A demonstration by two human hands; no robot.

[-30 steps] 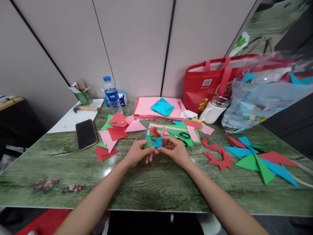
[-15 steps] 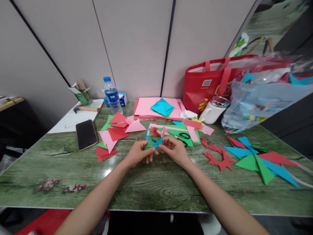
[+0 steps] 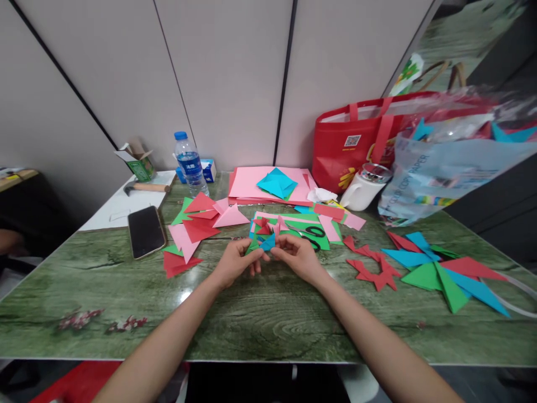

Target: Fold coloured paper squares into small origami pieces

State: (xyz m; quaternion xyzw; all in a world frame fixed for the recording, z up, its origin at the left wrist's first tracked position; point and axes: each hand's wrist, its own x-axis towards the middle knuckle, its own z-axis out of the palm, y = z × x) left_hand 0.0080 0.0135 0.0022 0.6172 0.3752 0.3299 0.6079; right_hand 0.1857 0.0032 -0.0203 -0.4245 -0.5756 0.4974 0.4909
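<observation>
A small piece of folded paper with green, blue, red and pink parts (image 3: 267,242) is held between both hands above the table. My left hand (image 3: 237,261) is closed, pinching its green side. The thumb and fingers of my right hand (image 3: 300,257) are closed on its blue side, so the two hands nearly touch. Just beyond lie green and pink sheets (image 3: 289,223) with black-handled scissors (image 3: 314,232) on top. My fingers partly hide the folds.
Folded paper pieces (image 3: 201,228) and a phone (image 3: 146,232) lie left. A bottle (image 3: 191,165) and hammer (image 3: 146,187) are behind them. At right are a red paper ring (image 3: 380,271), coloured folded shapes (image 3: 436,274), a white mug (image 3: 364,189) and a red bag (image 3: 335,145).
Both hands keep their pinch on the folded paper, with only slight finger movement. The whole view has shifted a little.
</observation>
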